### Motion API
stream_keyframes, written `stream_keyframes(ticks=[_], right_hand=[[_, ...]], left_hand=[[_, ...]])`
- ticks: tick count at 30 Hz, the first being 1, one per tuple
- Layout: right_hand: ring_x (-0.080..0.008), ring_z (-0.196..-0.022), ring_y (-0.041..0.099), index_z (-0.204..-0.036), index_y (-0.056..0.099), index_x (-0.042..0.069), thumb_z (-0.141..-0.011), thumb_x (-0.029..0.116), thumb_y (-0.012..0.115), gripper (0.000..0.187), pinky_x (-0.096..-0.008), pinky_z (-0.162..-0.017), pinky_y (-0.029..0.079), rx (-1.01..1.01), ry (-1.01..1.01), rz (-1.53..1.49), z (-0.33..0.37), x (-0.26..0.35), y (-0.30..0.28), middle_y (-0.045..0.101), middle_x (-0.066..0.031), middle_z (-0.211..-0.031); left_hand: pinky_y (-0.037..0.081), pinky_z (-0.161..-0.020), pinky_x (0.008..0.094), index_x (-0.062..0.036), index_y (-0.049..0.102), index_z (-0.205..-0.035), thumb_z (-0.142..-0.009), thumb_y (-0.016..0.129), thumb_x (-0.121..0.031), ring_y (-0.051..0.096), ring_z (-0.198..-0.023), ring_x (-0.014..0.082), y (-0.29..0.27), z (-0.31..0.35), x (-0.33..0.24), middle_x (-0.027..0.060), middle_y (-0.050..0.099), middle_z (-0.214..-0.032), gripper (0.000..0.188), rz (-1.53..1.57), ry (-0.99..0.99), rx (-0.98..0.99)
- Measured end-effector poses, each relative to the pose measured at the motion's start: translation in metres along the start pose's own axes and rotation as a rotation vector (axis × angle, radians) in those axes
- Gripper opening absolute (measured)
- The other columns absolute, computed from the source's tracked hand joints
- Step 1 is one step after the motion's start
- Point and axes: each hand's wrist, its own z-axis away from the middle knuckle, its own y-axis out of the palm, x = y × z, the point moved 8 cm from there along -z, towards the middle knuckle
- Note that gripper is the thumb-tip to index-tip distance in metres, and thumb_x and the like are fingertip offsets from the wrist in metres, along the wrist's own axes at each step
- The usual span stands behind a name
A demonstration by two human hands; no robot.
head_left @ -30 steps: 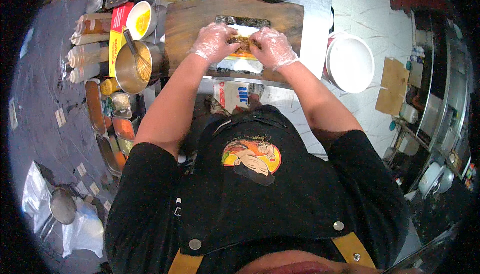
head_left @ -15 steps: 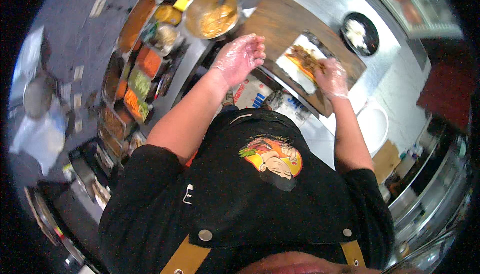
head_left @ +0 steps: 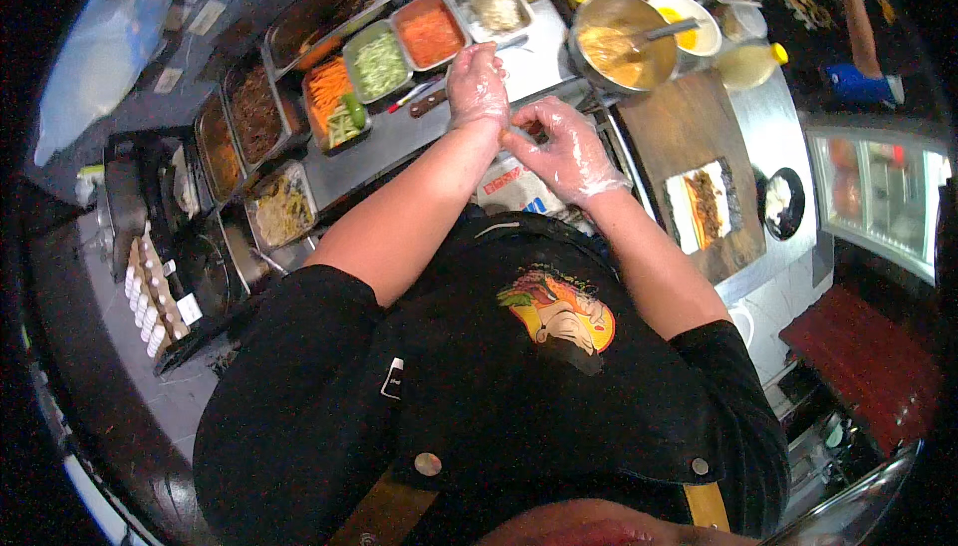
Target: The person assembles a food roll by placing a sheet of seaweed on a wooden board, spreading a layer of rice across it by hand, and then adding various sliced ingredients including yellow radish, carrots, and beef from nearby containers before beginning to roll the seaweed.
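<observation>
My left hand (head_left: 477,89), in a clear plastic glove, is raised beside the topping pans with loosely bent fingers and nothing visible in them. My right hand (head_left: 569,152), gloved too, reaches across to the left wrist; its thumb and fingers close at the cuff of the left glove (head_left: 489,115). Away to the right, a sheet of seaweed with white rice (head_left: 689,212) and a strip of brown and orange filling (head_left: 709,209) lies unrolled on the wooden board (head_left: 679,127). Neither hand touches it.
Pans of shredded carrot (head_left: 331,92), green strips (head_left: 377,62) and a red shredded topping (head_left: 429,29) stand at left. A brown-handled knife (head_left: 429,102) lies before them. A steel bowl (head_left: 654,72) of orange mixture is behind the board; a black bowl (head_left: 783,209) sits right.
My right hand has left the filling on the board and come over to my left wrist. The view has swung left, bringing the topping pans nearer the middle.
</observation>
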Motion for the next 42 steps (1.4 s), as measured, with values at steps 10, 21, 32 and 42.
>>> stream_keyframes(ticks=[10, 21, 32, 42], right_hand=[[-0.0212, -0.099, 0.07, -0.105, 0.074, 0.003, -0.096, 0.011, 0.081, 0.014, -0.0361, -0.093, 0.056, 0.144, 0.02, -0.11, -0.089, 0.06, 0.154, 0.072, -0.0096, -0.1], [-0.0277, -0.095, 0.072, -0.106, 0.075, 0.004, -0.096, 0.014, 0.079, 0.014, -0.0381, -0.092, 0.058, 0.201, -0.008, -0.123, -0.136, 0.085, 0.232, 0.072, -0.014, -0.096], [-0.0498, -0.096, 0.073, -0.098, 0.075, 0.003, -0.097, 0.025, 0.075, 0.022, -0.0554, -0.085, 0.058, 0.104, 0.051, 0.359, -0.181, 0.076, 0.254, 0.074, -0.0276, -0.101], [-0.048, -0.11, 0.075, -0.11, 0.08, 0.007, -0.098, 0.036, 0.071, 0.032, -0.0548, -0.096, 0.059, 0.191, 0.275, 0.492, -0.209, 0.059, 0.239, 0.078, -0.027, -0.115]], left_hand=[[0.051, -0.082, 0.0302, -0.0017, 0.069, -0.116, -0.106, 0.067, -0.023, 0.062, -0.083, 0.0144, -0.159, -0.103, -0.063, 0.003, 0.068, -0.091, 0.024, -0.224, 0.137, -0.121], [0.058, -0.094, 0.0442, 0.0012, 0.076, -0.118, -0.103, 0.068, -0.033, 0.077, -0.101, 0.0346, -0.224, -0.148, -0.074, 0.0216, 0.079, -0.107, 0.038, -0.294, 0.113, -0.142], [0.058, -0.096, 0.0401, 0.0029, 0.074, -0.124, -0.108, 0.068, -0.03, 0.076, -0.103, 0.0284, -0.212, -0.168, -0.074, 0.018, 0.08, -0.113, 0.038, -0.192, 0.103, 0.023], [0.055, -0.104, 0.0336, -0.0002, 0.067, -0.144, -0.114, 0.064, -0.027, 0.07, -0.114, 0.0198, -0.202, -0.134, -0.052, 0.012, 0.075, -0.131, 0.04, -0.221, -0.019, 0.023]])
